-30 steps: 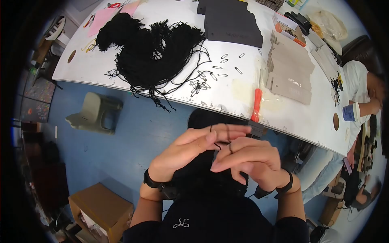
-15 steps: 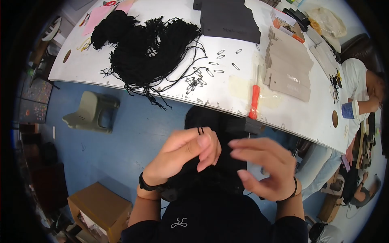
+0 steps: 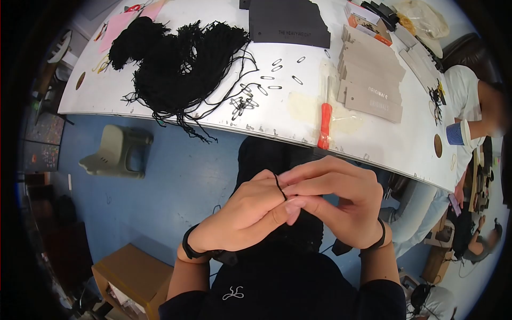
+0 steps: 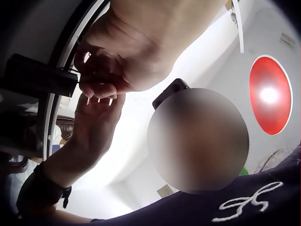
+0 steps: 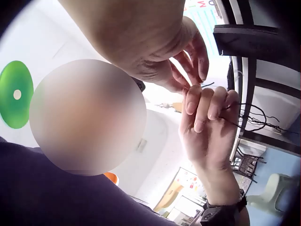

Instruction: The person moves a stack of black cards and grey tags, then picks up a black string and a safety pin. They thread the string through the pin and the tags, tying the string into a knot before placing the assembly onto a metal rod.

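Note:
Both hands meet in front of the person's dark shirt, below the table edge. A thin black cord [image 3: 280, 188] crosses the knuckles of the left hand [image 3: 242, 210], whose fingers are curled. The right hand [image 3: 346, 200] has its thumb and fingertips pinched together at that cord, right against the left fingers. In the right wrist view, a short cord end [image 5: 208, 85] sticks out beside the touching fingertips, and a black loop [image 5: 256, 113] shows at the left hand's side. In the left wrist view the curled left fingers [image 4: 101, 89] overlap the right hand.
On the white table [image 3: 213, 120] lie a heap of black cords [image 3: 170, 74], safety pins [image 3: 245, 104], a red-handled screwdriver [image 3: 324, 125], black cards [image 3: 288, 24] and grey cards [image 3: 370, 69]. A green stool [image 3: 120, 149] and a cardboard box [image 3: 133, 277] stand on the floor. Another person sits at right.
The hands, together a second ago, stood apart half a second ago. Now the right hand is back at the left, pinching the cord. The head view has shifted slightly to the right.

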Available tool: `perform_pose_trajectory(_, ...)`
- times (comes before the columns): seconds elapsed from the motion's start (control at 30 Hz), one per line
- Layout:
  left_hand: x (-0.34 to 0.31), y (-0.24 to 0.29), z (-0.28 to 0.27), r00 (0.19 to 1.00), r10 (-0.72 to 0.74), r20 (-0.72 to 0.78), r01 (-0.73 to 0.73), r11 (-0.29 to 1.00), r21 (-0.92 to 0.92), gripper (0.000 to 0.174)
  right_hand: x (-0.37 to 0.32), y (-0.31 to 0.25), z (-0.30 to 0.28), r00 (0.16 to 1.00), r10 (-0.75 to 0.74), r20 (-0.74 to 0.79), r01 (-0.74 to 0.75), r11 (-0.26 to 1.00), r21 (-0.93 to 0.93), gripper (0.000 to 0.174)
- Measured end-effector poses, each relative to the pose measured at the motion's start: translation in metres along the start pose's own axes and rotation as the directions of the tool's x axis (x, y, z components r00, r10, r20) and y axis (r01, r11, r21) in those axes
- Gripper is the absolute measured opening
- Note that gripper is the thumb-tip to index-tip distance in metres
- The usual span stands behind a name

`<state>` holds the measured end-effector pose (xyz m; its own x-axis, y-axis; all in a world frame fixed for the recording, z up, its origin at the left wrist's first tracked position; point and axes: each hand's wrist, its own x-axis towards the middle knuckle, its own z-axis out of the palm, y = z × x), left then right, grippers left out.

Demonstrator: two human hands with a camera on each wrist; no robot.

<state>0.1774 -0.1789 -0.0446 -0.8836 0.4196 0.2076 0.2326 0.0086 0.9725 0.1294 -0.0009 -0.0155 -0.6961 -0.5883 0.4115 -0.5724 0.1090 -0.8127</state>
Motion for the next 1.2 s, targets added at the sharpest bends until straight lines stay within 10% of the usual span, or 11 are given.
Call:
perform_pose_trajectory(0.1,0.002,-0.001,-0.001,0.998,0.044,0.034,-0.046,0.997,0.059,0.02,-0.003,-0.002,-0.002,0.984,0.174,0.032,-0.176,0.951,0.255,0.012)
perform_pose_trajectory(0.17,0.002,-0.004,-0.002,0.988,0.136,0.07,-0.144,0.981,0.13,0.016,-0.003,-0.004,-0.001,0.906,0.398,0.142,-0.397,0.686,0.61,0.01)
perform_pose_trajectory(0.37,0.001,-0.006,0.001,0.986,0.108,0.13,-0.121,0.988,0.094,0.01,0.003,-0.003,-0.002,0.832,0.497,0.247,-0.493,0.455,0.742,0.004)
perform_pose_trajectory(0.63,-0.004,-0.011,-0.005,0.962,-0.121,0.245,0.117,0.993,0.032,0.014,0.0,-0.006,-0.002,0.862,0.483,0.154,-0.433,0.545,0.718,0.007)
perform_pose_trajectory(0.7,0.001,-0.014,0.005,0.996,0.017,0.085,-0.014,0.999,-0.039,0.02,-0.003,-0.006,-0.003,0.85,0.497,0.176,-0.466,0.552,0.691,0.007)
perform_pose_trajectory(0.77,0.002,-0.013,0.007,0.985,0.147,-0.085,-0.155,0.984,-0.088,0.027,-0.008,-0.003,0.0,0.933,0.359,0.024,-0.306,0.757,0.577,0.022)
perform_pose_trajectory(0.87,0.007,0.003,0.0,0.994,-0.088,-0.063,0.047,0.873,-0.486,0.03,-0.008,-0.007,-0.004,0.975,0.223,0.019,-0.211,0.885,0.414,0.042)
perform_pose_trajectory(1.0,0.014,0.01,-0.004,0.99,-0.139,-0.02,0.116,0.892,-0.437,0.028,-0.007,-0.007,-0.004,0.979,0.171,-0.112,-0.143,0.964,0.226,0.085)
perform_pose_trajectory(1.2,0.024,0.008,0.011,0.991,-0.057,-0.121,-0.001,0.9,-0.435,0.022,0.001,-0.02,0.0,0.94,0.217,-0.262,-0.144,0.952,0.27,0.081)
